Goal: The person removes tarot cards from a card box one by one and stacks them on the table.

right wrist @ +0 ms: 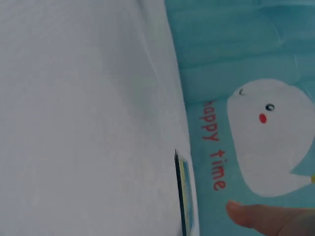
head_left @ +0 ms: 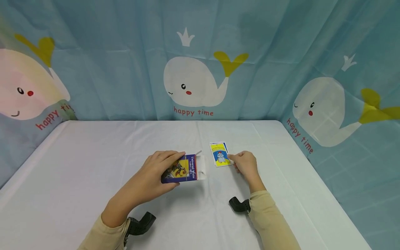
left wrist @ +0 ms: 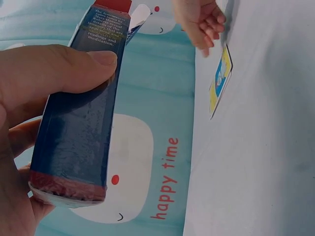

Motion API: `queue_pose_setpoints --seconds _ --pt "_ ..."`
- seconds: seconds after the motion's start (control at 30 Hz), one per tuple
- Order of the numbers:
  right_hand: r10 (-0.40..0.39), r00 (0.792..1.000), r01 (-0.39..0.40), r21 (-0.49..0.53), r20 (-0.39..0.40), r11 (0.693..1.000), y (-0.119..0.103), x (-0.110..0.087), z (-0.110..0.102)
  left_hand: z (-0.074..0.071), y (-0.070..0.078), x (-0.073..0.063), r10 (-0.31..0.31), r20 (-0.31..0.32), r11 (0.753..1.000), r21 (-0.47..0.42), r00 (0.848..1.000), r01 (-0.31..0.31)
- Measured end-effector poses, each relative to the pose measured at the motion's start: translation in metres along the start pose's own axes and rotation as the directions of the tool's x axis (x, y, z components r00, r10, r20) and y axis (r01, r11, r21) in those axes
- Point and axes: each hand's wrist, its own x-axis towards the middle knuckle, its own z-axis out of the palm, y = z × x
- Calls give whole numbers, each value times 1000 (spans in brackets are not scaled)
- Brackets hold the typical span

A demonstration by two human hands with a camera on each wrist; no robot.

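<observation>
In the head view my left hand (head_left: 153, 172) grips a dark blue tarot card box (head_left: 189, 170), thumb on one side and fingers on the other. The box is tilted above the table, its white end flap (head_left: 201, 166) folded out toward the right. Seen from the left wrist, the thumb lies along the narrow printed side of the box (left wrist: 74, 132). A small stack of tarot cards (head_left: 220, 154), yellow and blue picture upward, lies to the right of the box. Over its lower right edge is my right hand (head_left: 246, 165), fingers loosely bent; the left wrist view shows a gap between fingertips and cards.
A white cloth covers the table (head_left: 93, 149). Pale blue curtains (head_left: 131, 69) with whale prints hang behind and along both sides. Black wrist-worn camera mounts (head_left: 142, 224) stick out from both beige sleeves (head_left: 275, 222).
</observation>
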Motion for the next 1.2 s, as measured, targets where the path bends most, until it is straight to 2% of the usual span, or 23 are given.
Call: queue_pose_setpoints --seconds 0.07,0.17,0.3,0.43,1.0,1.13,1.2 --pt "-22 999 20 -84 -32 996 -5 -2 4 0 1 1 7 -2 1000 -1 1000 -7" --pt "-30 999 21 -219 -36 975 -16 -3 16 1 1 1 8 0 1000 -2 1000 -8" --pt "-15 998 -11 -384 -66 923 -32 -1 33 2 0 0 -1 -2 1000 -5 1000 1" --pt "-4 995 -41 -452 -96 891 -40 1 41 3 0 0 7 -5 1000 -9 1000 -7" --pt "-8 991 -45 -389 -135 920 -42 9 44 4 -1 2 30 -17 1000 8 999 -30" --pt "-5 991 -45 -373 -131 927 -43 7 43 4 0 1 30 -19 999 12 999 -30" --pt "-28 990 -24 -355 -141 934 -43 3 40 5 0 0 31 -22 999 12 999 -31"
